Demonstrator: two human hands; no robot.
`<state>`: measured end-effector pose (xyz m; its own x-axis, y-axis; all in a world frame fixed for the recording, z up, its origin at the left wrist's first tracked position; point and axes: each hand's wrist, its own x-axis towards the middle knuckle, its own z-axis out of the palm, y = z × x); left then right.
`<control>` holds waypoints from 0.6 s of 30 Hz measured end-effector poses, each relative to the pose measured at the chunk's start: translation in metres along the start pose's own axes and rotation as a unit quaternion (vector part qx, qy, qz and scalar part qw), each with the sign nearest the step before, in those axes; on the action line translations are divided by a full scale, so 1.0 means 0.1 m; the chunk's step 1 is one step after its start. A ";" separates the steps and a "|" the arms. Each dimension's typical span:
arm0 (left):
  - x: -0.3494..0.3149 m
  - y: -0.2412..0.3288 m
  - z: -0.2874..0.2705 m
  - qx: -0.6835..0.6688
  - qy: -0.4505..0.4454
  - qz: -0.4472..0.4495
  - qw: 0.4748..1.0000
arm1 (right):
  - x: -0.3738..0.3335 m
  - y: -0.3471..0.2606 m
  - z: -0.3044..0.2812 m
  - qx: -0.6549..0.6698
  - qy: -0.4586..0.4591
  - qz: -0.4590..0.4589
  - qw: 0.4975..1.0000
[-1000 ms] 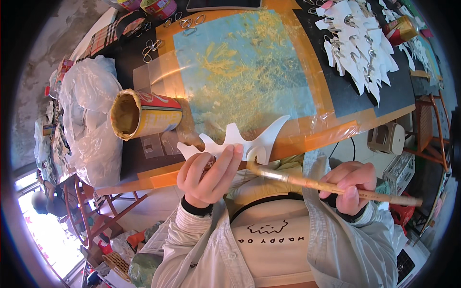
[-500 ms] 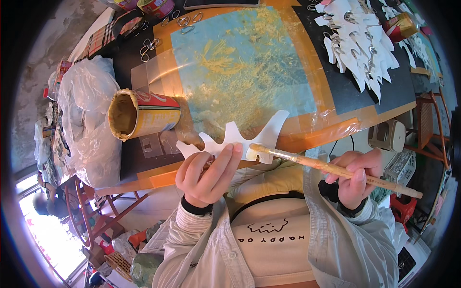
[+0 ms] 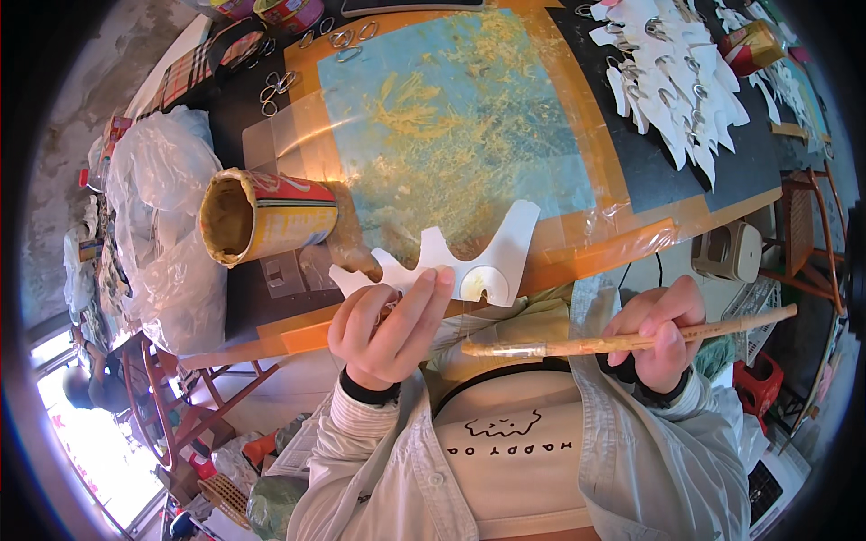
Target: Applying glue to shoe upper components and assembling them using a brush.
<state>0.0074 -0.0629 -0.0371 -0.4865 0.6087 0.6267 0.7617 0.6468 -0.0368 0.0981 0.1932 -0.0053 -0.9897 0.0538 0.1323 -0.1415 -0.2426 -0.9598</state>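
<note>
My left hand [image 3: 383,329] pinches a flat white cut-out piece [image 3: 507,251] with several pointed prongs at the table's near edge. A rounded patch [image 3: 481,281] with a yellowish smear and a small notch lies on its right part. Between the fingers and thumb of my right hand [image 3: 663,329] is a long brush [image 3: 586,344] with a wooden handle. Its tip points left, below the white piece and apart from it. To the left stands an open tin can [image 3: 302,215], its rim and inside coated with yellow-brown paste.
A blue sheet [image 3: 469,126] smeared with yellow paste covers the table's middle. White pieces with metal rings [image 3: 672,86] are heaped at the far right. Loose rings [image 3: 280,83] lie at the far left, a clear plastic bag [image 3: 167,234] beside the can. A stool [image 3: 729,252] stands right.
My right hand has drawn the brush off the white piece and down towards me, turning it nearly level. The rounded patch now shows uncovered. My left hand has barely moved.
</note>
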 end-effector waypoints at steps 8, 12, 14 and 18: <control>-0.02 -0.02 0.03 0.004 0.006 0.004 1.000 | 0.00 0.10 -0.10 -0.075 0.092 -0.122 0.986; -0.02 -0.02 0.04 0.002 0.012 0.001 1.000 | -0.01 0.20 -0.19 -0.126 -0.001 -0.193 0.973; -0.02 -0.01 0.03 0.001 0.013 0.001 1.000 | -0.01 0.24 -0.21 -0.132 -0.059 -0.224 0.964; -0.01 0.01 0.02 0.002 0.007 -0.006 1.000 | -0.03 0.23 -0.18 -0.151 -0.054 -0.223 0.962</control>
<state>0.0074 -0.0620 -0.0397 -0.4893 0.5951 0.6376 0.7542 0.6558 -0.0333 0.0984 0.2048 -0.0319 -0.8306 -0.0169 0.5565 -0.5561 0.0740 -0.8278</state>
